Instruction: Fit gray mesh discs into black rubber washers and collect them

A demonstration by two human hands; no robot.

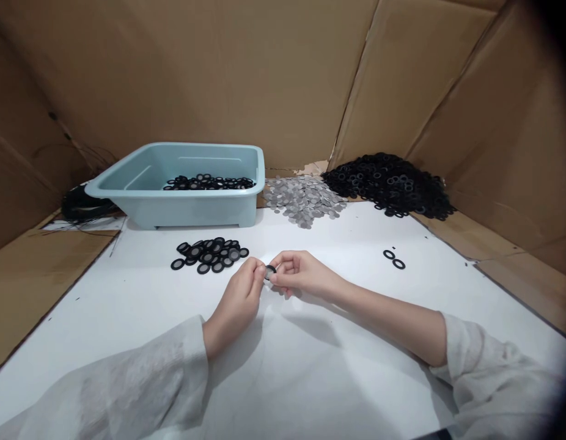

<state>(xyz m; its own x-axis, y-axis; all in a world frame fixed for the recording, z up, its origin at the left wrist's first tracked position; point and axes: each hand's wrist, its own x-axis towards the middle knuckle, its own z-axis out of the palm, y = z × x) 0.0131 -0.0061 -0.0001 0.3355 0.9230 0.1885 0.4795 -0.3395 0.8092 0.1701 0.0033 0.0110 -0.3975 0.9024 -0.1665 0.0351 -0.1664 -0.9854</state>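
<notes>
Between my two hands, a little above the white tabletop, is a black rubber ring with a grey mesh disc in it (269, 273). My left hand (245, 282) pinches its left edge, fingers closed. From the other side my right hand (301, 272) grips it between thumb and fingers. Just left of the hands lies a loose pile of similar black rings with grey centres (214, 252). Two bare black rings (393, 259) lie apart on the table, right of my right hand.
A light blue plastic basin (205, 211) at the back left contains many ringed discs. Beside it is a heap of grey discs (305, 200), then a large heap of black rings (388, 183). Cardboard walls (283, 79) surround the white table (301, 379). Dark strands (88, 205) lie far left.
</notes>
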